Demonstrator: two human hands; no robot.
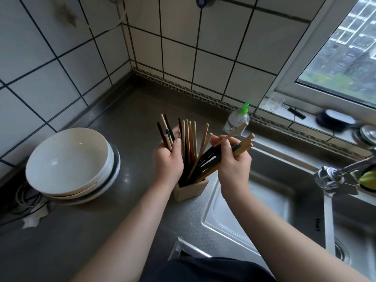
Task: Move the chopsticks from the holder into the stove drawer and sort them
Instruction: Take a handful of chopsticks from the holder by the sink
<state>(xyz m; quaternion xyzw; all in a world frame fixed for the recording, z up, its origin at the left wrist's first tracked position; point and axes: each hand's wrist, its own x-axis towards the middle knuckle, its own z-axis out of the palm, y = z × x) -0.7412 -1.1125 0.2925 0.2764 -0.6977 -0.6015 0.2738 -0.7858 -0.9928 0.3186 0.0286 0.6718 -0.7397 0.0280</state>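
Since my left hand (167, 159) and right hand (234, 161) each grip a bunch of chopsticks (189, 137) over the holder (192, 188) at centre frame, I judge the move barely begun; drawer unseen, sorting left.

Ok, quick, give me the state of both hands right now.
Left hand: grips a few dark and pale chopsticks.
Right hand: grips a splayed chopstick bunch.

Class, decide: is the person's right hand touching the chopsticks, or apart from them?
Touching. The head view shows the right hand with fingers curled round a bundle of chopsticks leaning out of the holder.
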